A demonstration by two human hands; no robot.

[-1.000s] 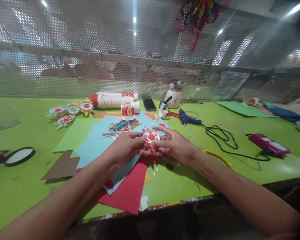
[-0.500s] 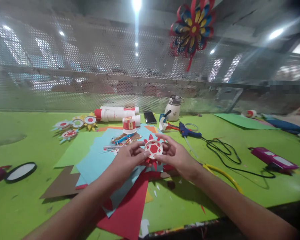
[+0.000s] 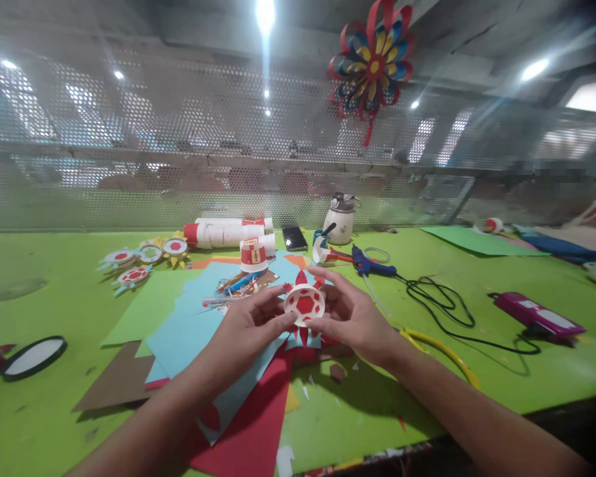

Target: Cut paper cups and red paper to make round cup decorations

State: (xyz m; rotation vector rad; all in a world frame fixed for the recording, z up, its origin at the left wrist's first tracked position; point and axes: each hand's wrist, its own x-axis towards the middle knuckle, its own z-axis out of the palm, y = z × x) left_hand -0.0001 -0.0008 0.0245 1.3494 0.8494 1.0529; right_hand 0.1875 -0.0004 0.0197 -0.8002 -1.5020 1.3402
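as both hands hold the turtle, it's turned more face-on

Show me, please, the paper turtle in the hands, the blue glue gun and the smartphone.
Paper turtle point(image 3: 305, 304): head view, red central hexagon.
Blue glue gun point(image 3: 367, 263): head view, body.
Smartphone point(image 3: 295, 238): head view, dark screen.

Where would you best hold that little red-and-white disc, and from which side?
The red-and-white disc is probably best pinched lightly at its white rim, from left and right, as the left hand and right hand hold it. Its round face is turned toward the person, and the red points sticking out look thin, so perhaps easily bent.
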